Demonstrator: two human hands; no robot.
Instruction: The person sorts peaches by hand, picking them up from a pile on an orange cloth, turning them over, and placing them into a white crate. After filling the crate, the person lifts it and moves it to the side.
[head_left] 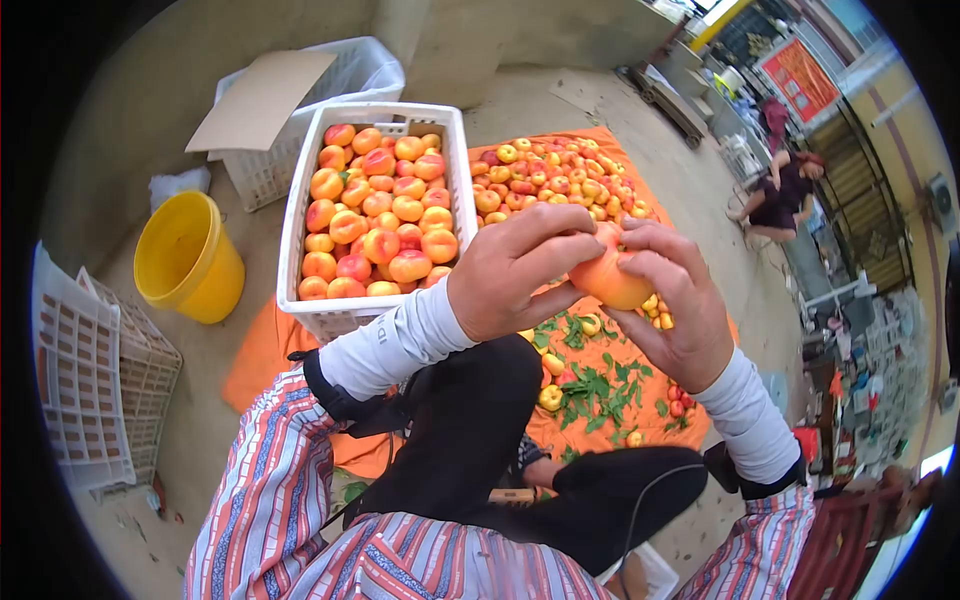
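One orange sheet, bearing fruit and leaves; one white crate, peach-filled; left hand and right hand, fingers partly closed round one peach, above the sheet. Step: two-handed holding. Any turning calls for light, even pressure.

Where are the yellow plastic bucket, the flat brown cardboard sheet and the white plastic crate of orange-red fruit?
Yellow plastic bucket (208,272): head view, outer wall.
Flat brown cardboard sheet (262,101): head view, middle of its upper face.
White plastic crate (390,109): head view, far rim.
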